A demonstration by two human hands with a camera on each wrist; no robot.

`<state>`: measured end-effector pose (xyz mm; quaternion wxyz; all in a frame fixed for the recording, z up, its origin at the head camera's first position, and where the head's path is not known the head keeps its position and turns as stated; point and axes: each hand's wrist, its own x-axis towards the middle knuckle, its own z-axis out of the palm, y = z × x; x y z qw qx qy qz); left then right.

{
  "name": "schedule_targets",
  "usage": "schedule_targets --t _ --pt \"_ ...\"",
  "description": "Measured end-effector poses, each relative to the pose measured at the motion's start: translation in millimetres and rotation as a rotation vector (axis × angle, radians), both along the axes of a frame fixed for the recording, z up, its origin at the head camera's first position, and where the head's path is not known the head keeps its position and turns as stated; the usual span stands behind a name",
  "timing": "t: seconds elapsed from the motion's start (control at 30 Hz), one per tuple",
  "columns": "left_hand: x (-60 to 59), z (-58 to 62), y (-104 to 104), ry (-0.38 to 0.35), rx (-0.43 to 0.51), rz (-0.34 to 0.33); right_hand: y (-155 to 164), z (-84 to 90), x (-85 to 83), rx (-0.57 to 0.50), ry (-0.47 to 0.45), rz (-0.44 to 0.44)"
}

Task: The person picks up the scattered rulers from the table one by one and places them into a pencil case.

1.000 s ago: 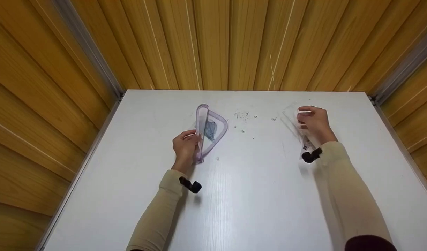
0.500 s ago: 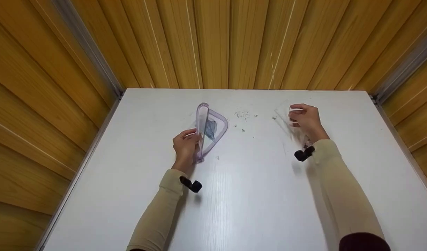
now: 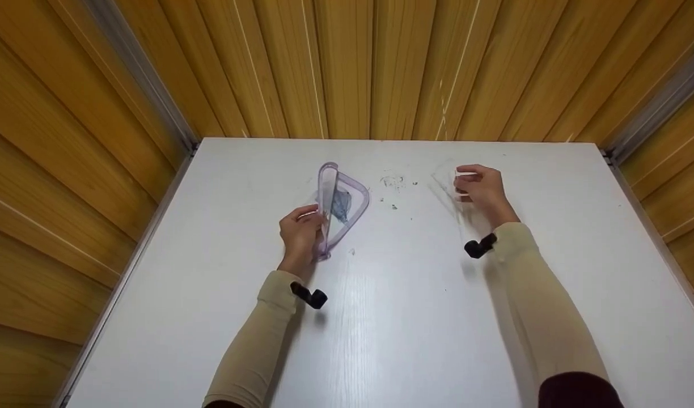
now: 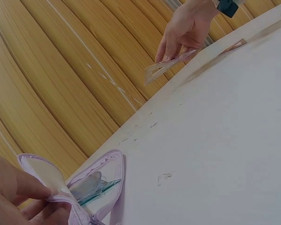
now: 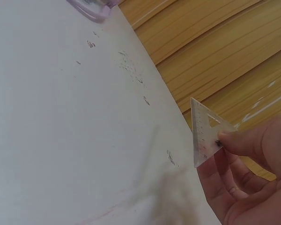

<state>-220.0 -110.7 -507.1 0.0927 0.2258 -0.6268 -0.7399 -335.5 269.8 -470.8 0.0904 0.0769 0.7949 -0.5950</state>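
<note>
On the left, my left hand (image 3: 300, 233) pinches the near edge of a lilac-edged zip pouch (image 3: 360, 196), thumb in front and fingers behind. The pouch gapes open. A clear bluish-green item (image 4: 96, 190) shows inside it in the left wrist view. My right hand (image 3: 484, 191) holds a small transparent set square (image 5: 202, 136) between thumb and fingers, raised above the white table. Printed scale marks and a triangular cut-out show on the set square in the right wrist view.
Dark smudges (image 3: 392, 181) mark the white table (image 3: 403, 317) between the hands. A thin clear reddish piece (image 4: 234, 46) lies on the table beyond the right hand in the left wrist view. Wood-look panels (image 3: 347, 68) wall in the back and sides.
My right hand has moved left with the set square, toward the pouch. The left hand and pouch have stayed nearly in place.
</note>
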Motion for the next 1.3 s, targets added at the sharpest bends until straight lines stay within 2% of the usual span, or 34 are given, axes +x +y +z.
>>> schedule_targets --t 0.47,0.8,1.2,1.3 --pt "1.2 3.2 -3 0.0 -0.028 -0.028 -24 0.4 -0.4 -0.021 0.038 0.006" --pt "1.8 0.3 -2 -0.026 -0.038 -0.014 -34 -3.4 -0.3 -0.021 0.013 0.011" --pt "1.2 2.3 0 -0.049 -0.051 0.0 -48 -7.5 -1.7 -0.048 0.022 0.022" --pt "1.4 2.1 0 -0.036 -0.042 -0.002 -50 -8.6 -2.4 -0.057 0.023 0.026"
